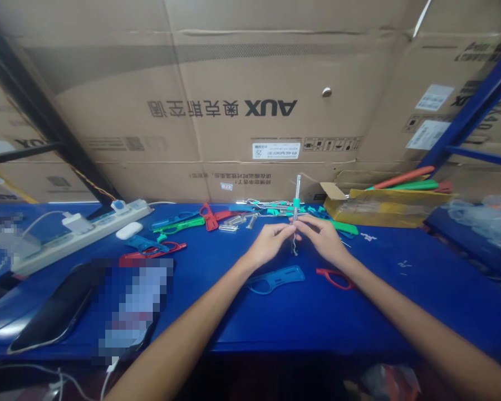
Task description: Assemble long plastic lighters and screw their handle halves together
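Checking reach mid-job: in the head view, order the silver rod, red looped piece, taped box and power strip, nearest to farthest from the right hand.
1. Silver rod: held at the right hand.
2. Red looped piece: toward the wearer.
3. Taped box: beyond, to the right.
4. Power strip: far left.

A slim silvery rod (298,188) with 1 teal collar (296,203) stands nearly upright above the fingers (287,229) pinching its base; pale twisted wire (294,245) hangs below them.

Workshop: plastic parts (291,274), blue bench (275,326)
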A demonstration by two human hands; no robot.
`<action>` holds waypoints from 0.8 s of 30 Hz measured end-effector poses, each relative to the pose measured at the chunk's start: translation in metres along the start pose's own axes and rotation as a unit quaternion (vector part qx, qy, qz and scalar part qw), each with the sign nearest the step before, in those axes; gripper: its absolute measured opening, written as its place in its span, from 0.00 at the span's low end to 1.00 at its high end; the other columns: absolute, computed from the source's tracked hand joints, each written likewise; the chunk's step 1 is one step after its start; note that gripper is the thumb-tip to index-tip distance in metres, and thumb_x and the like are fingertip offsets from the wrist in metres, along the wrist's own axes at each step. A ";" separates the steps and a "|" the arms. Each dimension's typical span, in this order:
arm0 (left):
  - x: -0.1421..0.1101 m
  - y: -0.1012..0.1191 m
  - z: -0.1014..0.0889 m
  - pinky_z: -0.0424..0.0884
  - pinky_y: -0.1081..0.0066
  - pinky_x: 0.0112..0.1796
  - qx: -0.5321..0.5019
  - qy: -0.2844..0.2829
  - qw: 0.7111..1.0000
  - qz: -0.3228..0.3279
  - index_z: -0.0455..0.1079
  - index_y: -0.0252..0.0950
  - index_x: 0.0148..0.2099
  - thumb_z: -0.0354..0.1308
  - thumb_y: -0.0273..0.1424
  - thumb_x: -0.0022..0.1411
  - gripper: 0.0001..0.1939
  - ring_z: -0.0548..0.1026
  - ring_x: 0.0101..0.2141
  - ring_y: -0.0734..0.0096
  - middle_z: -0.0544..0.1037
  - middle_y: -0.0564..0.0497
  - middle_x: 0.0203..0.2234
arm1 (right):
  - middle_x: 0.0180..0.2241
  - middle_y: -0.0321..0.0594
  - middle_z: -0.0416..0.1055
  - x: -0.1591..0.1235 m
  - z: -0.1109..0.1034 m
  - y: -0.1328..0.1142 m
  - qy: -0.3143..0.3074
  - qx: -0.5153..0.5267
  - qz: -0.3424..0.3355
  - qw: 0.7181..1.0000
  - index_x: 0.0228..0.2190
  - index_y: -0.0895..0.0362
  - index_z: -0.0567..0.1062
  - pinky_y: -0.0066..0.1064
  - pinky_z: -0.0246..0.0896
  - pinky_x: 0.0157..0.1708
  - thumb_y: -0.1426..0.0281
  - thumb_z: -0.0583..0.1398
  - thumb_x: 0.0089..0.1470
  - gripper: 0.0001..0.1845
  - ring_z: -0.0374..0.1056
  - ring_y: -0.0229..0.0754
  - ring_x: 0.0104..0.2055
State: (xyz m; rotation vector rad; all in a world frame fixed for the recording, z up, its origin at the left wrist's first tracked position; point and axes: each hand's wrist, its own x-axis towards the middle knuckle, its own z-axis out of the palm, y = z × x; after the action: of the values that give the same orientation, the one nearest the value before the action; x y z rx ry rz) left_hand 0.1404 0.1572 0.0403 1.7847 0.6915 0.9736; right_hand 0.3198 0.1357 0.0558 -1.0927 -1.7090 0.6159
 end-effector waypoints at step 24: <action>-0.009 0.033 -0.031 0.73 0.61 0.45 0.464 -0.060 0.840 0.274 0.72 0.34 0.53 0.49 0.26 0.74 0.13 0.75 0.42 0.64 0.80 0.46 0.42 | 0.30 0.40 0.78 -0.003 -0.010 -0.008 -0.188 0.006 0.048 0.981 0.31 0.56 0.77 0.34 0.67 0.34 0.45 0.53 0.62 0.29 0.72 0.41 0.30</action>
State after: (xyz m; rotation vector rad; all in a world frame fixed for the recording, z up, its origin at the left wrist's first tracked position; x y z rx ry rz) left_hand 0.1101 0.1521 0.0752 3.0003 0.6217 0.9296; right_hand 0.3259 0.1285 0.0649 -1.1054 -1.9764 0.9403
